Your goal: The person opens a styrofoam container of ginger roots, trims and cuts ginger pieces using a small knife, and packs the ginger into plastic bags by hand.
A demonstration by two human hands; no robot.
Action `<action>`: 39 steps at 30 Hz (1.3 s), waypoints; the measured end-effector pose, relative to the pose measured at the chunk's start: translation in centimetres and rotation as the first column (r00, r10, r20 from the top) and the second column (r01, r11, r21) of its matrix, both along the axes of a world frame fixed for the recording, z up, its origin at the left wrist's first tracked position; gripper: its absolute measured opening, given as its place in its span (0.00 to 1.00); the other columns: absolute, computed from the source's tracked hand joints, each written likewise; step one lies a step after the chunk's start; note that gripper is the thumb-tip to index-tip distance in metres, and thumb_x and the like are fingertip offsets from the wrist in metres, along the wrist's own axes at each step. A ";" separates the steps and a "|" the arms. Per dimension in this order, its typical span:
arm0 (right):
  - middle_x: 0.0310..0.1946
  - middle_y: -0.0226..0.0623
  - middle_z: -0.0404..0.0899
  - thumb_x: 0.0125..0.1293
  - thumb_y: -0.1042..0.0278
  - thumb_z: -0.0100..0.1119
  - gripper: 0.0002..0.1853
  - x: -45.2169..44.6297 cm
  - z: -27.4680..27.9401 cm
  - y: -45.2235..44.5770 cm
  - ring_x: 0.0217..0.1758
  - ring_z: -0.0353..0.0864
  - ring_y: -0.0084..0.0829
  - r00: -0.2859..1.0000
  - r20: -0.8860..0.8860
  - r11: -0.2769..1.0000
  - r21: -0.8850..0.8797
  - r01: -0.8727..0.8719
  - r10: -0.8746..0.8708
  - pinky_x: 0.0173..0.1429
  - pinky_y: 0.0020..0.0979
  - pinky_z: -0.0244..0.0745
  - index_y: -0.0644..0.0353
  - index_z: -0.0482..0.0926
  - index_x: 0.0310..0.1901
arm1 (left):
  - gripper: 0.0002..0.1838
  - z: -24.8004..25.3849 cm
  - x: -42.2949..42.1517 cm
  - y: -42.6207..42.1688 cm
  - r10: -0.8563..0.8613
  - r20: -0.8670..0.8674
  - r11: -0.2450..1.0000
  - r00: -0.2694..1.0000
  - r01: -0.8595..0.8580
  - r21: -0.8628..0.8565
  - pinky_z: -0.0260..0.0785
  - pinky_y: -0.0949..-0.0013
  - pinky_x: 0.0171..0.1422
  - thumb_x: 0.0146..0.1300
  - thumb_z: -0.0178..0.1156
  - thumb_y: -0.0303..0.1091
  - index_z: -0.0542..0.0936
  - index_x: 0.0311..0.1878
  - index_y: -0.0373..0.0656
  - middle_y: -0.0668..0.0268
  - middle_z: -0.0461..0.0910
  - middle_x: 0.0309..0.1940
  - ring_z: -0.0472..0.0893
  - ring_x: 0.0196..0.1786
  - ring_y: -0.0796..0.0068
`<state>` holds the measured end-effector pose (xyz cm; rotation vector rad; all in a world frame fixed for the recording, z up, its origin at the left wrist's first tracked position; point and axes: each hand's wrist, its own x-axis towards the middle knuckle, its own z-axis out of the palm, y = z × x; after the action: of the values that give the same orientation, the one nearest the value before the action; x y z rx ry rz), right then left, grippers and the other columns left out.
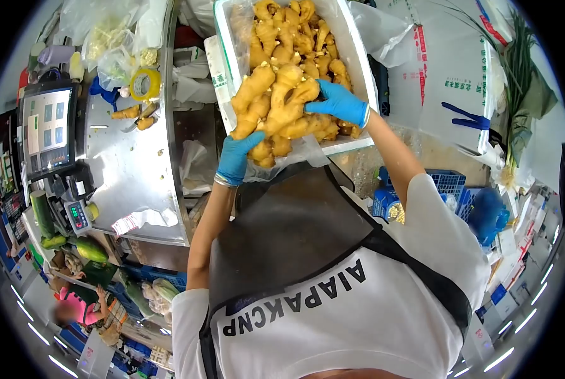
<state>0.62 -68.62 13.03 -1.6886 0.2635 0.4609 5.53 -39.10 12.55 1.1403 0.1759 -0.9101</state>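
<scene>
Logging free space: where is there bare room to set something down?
The metal counter has a mostly bare patch between the loose ginger pieces and crumpled paper. Crowded: its far end, under plastic bags, and the ginger-filled foam box.

Ginger [285,95] lies in a box [361,60] before the wearer. Left of it stands a counter [128,148], tape [136,88] on its far part, paper [145,220] near its closer edge. Screen [47,129]: counter's left side. Right of the box: carton [443,82], then greens [521,104]. Crates [446,182] sit nearer, also right.
</scene>
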 end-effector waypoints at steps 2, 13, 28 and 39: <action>0.54 0.43 0.80 0.63 0.53 0.66 0.35 -0.3 -1.3 0.8 0.54 0.80 0.31 0.999 -0.004 0.999 -0.016 0.050 -0.050 0.60 0.33 0.74 0.65 0.68 0.65 | 0.26 -0.1 -0.3 -0.4 0.030 -0.047 0.999 0.998 -0.032 -0.037 0.76 0.68 0.53 0.59 0.69 0.30 0.75 0.60 0.33 0.62 0.81 0.50 0.82 0.48 0.72; 0.50 0.45 0.81 0.69 0.61 0.58 0.23 -1.5 -8.5 -4.1 0.46 0.82 0.36 0.748 -0.340 0.704 0.267 0.658 -0.570 0.53 0.32 0.77 0.70 0.73 0.58 | 0.26 0.7 1.3 -1.0 -0.120 0.076 0.988 0.990 0.112 0.105 0.77 0.71 0.52 0.55 0.72 0.30 0.78 0.57 0.33 0.63 0.83 0.46 0.82 0.45 0.74; 0.48 0.42 0.84 0.56 0.60 0.69 0.29 8.1 8.5 1.6 0.50 0.83 0.31 0.768 0.066 0.766 -0.160 -0.622 0.637 0.58 0.33 0.76 0.59 0.77 0.60 | 0.37 9.7 8.9 -3.7 -0.862 0.451 0.506 0.231 0.353 0.787 0.74 0.61 0.46 0.49 0.66 0.67 0.83 0.48 0.41 0.53 0.85 0.37 0.83 0.38 0.58; 0.53 0.44 0.81 0.65 0.69 0.55 0.23 7.8 5.0 0.3 0.54 0.83 0.36 0.906 -0.410 0.698 0.679 0.228 0.103 0.60 0.35 0.79 0.68 0.73 0.61 | 0.15 6.6 14.2 13.8 -0.446 0.851 0.450 0.276 -0.753 0.480 0.74 0.62 0.52 0.56 0.67 0.31 0.82 0.48 0.45 0.59 0.79 0.47 0.79 0.48 0.56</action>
<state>8.46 -68.34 18.06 -0.7819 0.3947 0.7644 19.69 -25.33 19.13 2.4866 -0.2956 0.4911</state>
